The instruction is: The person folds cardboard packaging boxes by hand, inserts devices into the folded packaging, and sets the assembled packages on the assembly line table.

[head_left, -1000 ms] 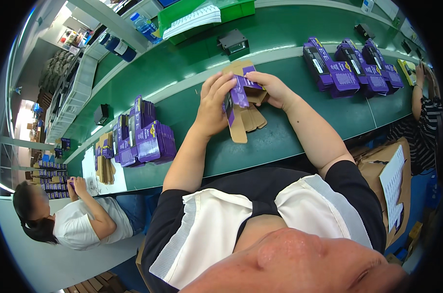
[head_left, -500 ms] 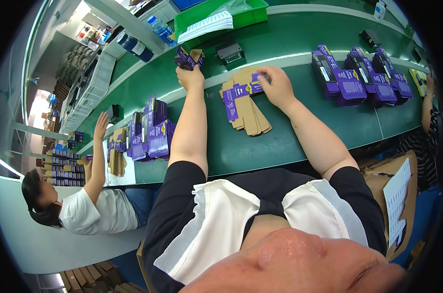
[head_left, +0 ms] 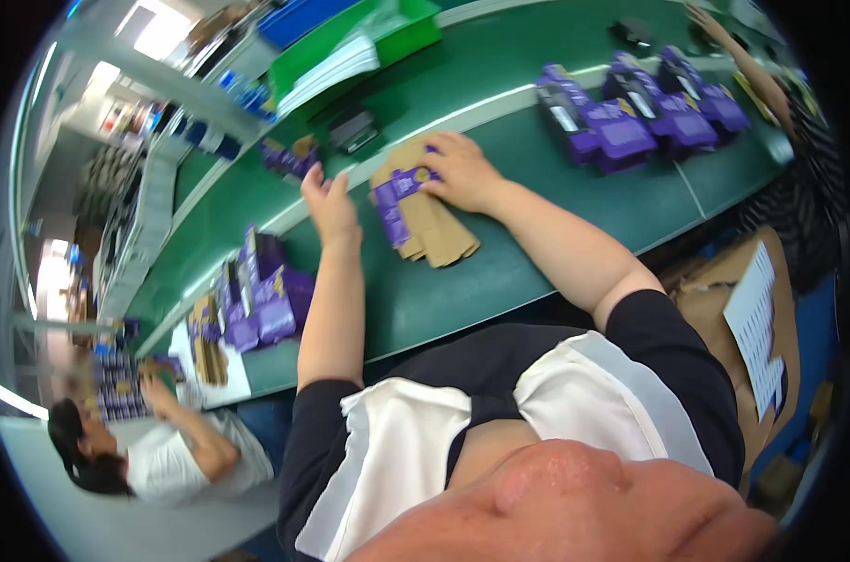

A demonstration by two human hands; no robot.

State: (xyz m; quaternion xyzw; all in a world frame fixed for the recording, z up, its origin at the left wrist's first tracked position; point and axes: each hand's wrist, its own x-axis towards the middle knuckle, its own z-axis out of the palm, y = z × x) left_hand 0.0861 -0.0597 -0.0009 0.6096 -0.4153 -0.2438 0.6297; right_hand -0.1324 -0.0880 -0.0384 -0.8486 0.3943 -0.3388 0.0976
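My left hand has its fingers apart and holds nothing. Just beyond its fingertips stands a purple and brown carton, folded up with brown flaps showing at its top. My right hand is bent over a fanned pile of flat purple and brown cartons, thumb and fingers closed on the purple edge of an upper one. Part of that carton is hidden under the hand. A small black device sits on the green bench behind the pile.
Purple boxes with open flaps stand at the right, more at the left beside flat cartons. A green bin with white sheets lies at the back. One co-worker sits at left; another's arm reaches in at right.
My left hand has let go of the folded carton and drawn back from it. My right hand has closed over the pile's purple part. The whole view has shifted and blurred.
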